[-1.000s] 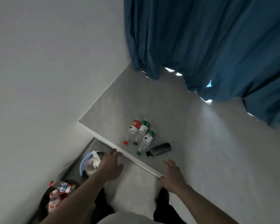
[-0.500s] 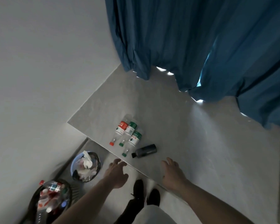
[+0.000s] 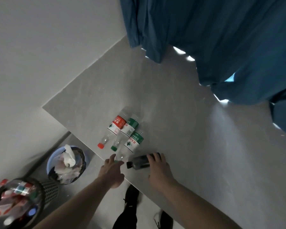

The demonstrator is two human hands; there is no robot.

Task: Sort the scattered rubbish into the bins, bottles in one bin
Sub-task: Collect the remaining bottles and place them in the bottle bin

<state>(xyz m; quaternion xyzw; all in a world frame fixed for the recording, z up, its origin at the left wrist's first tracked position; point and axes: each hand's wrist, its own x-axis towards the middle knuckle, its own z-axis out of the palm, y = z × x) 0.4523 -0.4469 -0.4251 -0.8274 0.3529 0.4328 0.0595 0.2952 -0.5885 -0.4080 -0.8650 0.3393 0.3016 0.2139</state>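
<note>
Left hand: the left hand (image 3: 111, 171) was back at the near edge of the table (image 3: 205, 146) before. Now it has reached out to the neck end of the nearest green-label bottle (image 3: 130, 146), fingers spread at its cap.
Right hand: the right hand (image 3: 158, 169) lay flat on the table edge before. Now it has moved forward onto the dark bottle (image 3: 141, 161), with its fingers over the far end of it.
</note>
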